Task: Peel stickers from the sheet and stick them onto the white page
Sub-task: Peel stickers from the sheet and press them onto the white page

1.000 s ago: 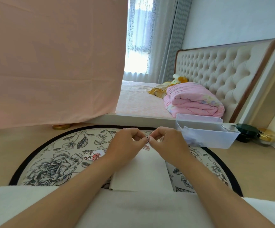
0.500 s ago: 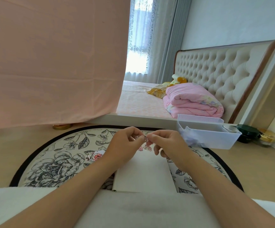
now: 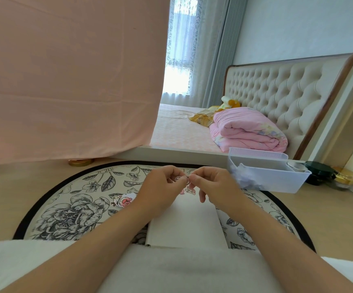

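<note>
The left hand (image 3: 163, 187) and right hand (image 3: 213, 185) meet above the far end of the white page (image 3: 184, 225). Each grip pinches the same small sticker (image 3: 182, 178) between thumb and forefinger. Pink stickers (image 3: 189, 190) sit on the page just beneath, and a sticker piece (image 3: 125, 200) lies on the floral rug (image 3: 65, 214) near the left wrist.

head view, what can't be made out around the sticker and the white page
- Sticker, head view: too small, mostly covered by the fingertips of the left hand and right hand; whether its backing is off cannot be told.
- White page, head view: far end hidden behind both hands, near edge covered by the grey cloth.
- Plastic bin, head view: contents blurred through its frosted wall.
</note>
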Demonstrator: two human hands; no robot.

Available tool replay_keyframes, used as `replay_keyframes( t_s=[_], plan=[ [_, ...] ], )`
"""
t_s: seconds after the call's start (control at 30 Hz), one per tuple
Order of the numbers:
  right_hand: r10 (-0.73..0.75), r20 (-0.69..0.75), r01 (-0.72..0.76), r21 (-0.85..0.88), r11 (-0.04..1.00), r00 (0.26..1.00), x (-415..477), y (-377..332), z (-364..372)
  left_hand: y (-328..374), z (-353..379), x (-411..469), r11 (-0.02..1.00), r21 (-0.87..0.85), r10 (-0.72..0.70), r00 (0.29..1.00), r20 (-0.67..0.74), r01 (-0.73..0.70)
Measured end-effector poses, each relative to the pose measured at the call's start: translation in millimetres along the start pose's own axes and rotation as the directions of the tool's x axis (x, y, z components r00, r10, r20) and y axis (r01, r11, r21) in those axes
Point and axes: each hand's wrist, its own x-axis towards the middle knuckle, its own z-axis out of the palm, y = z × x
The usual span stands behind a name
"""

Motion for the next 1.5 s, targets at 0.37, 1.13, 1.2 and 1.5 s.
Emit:
replay_keyframes(
  t_s=[0.37,1.13,1.2,1.5],
  plan=[
    [-0.031,0.006,0.031,-0.07,0.997,1.0,1,-2,-6,6,-3,-2,0.999,-0.034,-0.017,0.999,0.042,0.018],
    [-0.141,-0.059,0.119,-0.283,0.952,0.988,0,1,3,8,1,-5,1.0,0.028,0.0,0.999,-0.04,0.001],
    [-0.095,-0.079,0.077,-0.207,0.975,0.992,1,0,3,8,0,-6,0.991,0.126,0.051,0.994,-0.1,-0.038],
    [-0.124,-0.143,0.081,-0.277,0.958,0.982,1,2,4,14,0,-10,0.924,0.37,0.163,0.976,-0.145,-0.1]
  ],
)
